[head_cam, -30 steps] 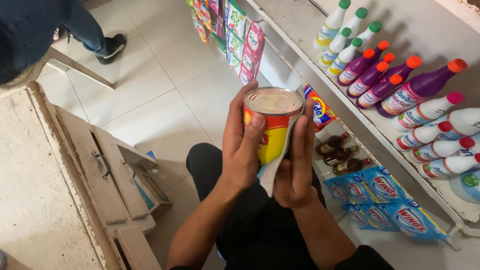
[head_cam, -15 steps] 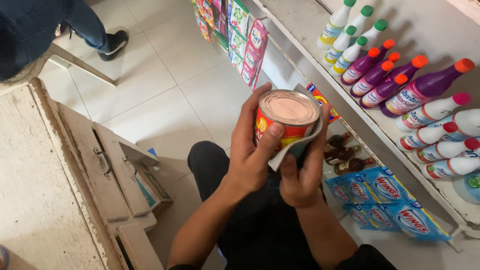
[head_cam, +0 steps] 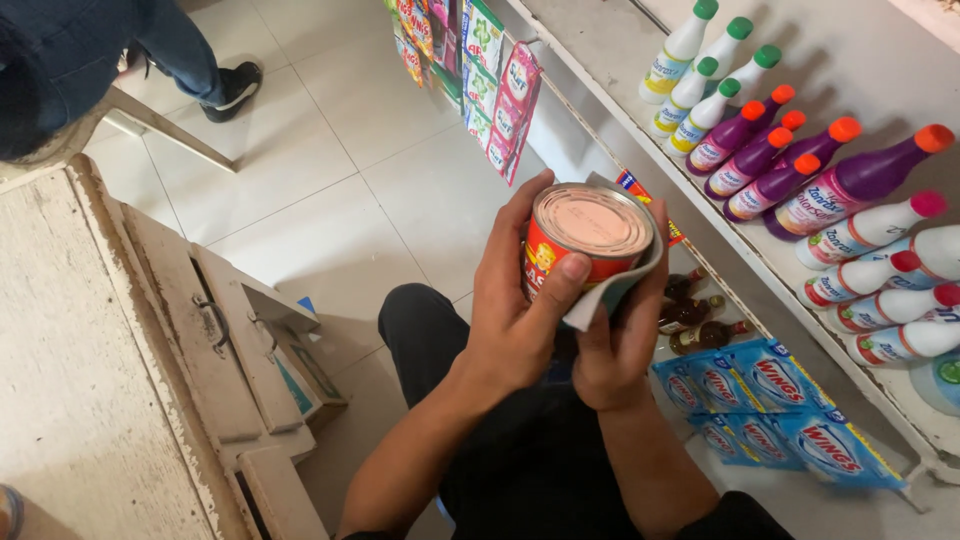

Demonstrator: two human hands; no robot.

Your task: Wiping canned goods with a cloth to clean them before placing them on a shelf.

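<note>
Near the centre of the view, the left hand [head_cam: 520, 320] wraps a red and yellow can [head_cam: 585, 240] from its nine o'clock side, thumb pressed on the label and fingers curled over the rim at twelve o'clock. The right hand [head_cam: 615, 345] comes up from about five o'clock and clasps a pale cloth [head_cam: 605, 295] against the can's lower right side, so both hands are closed around the same tin and neither is free. The can is tilted, its flat pinkish top facing up towards the camera, and it hangs in the air above the person's dark trousers, resting on nothing. At two o'clock a white shelf [head_cam: 600, 60] carries purple bottles [head_cam: 770, 165] and white bottles [head_cam: 700, 75] lying in rows; at four o'clock blue sachet packs [head_cam: 770, 400] sit on a lower level. The likely risk is a slip: the cloth lies between palm and metal, so a loosened grip could let the tin slide out and drop to the tiled floor [head_cam: 330, 150], or a wide sweep of the elbow could knock the lying bottles out of their rows.
</note>
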